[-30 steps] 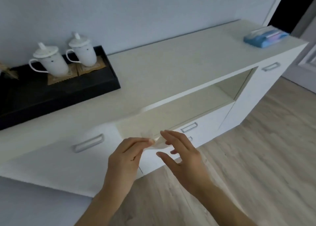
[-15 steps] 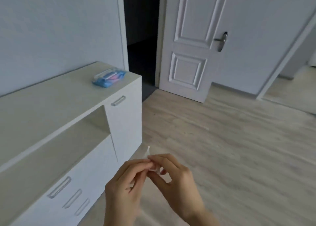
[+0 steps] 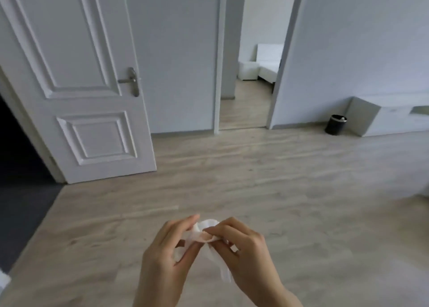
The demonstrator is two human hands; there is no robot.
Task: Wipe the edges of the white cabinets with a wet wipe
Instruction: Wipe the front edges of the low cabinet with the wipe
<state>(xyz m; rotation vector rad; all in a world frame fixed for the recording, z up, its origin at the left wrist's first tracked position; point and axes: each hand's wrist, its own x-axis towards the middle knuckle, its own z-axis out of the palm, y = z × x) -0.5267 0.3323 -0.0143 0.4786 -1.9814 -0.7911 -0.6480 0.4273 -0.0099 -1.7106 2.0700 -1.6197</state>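
Counts: two hands, one wipe, one door, one bin, one cabinet.

Two hands, left hand point(image 3: 162, 258) and right hand point(image 3: 246, 253); one white wet wipe point(image 3: 206, 231); one panelled white door point(image 3: 76, 81) with one metal handle point(image 3: 130, 80); one black bin point(image 3: 336, 124); one low white cabinet point(image 3: 392, 118); one open doorway point(image 3: 253, 79).

Matt wood-grain floor point(image 3: 255, 190), metal door handle point(image 3: 130, 80)

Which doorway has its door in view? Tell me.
The left doorway, dark inside: the white panelled door with a metal handle stands open beside it. The lit middle doorway shows no door.
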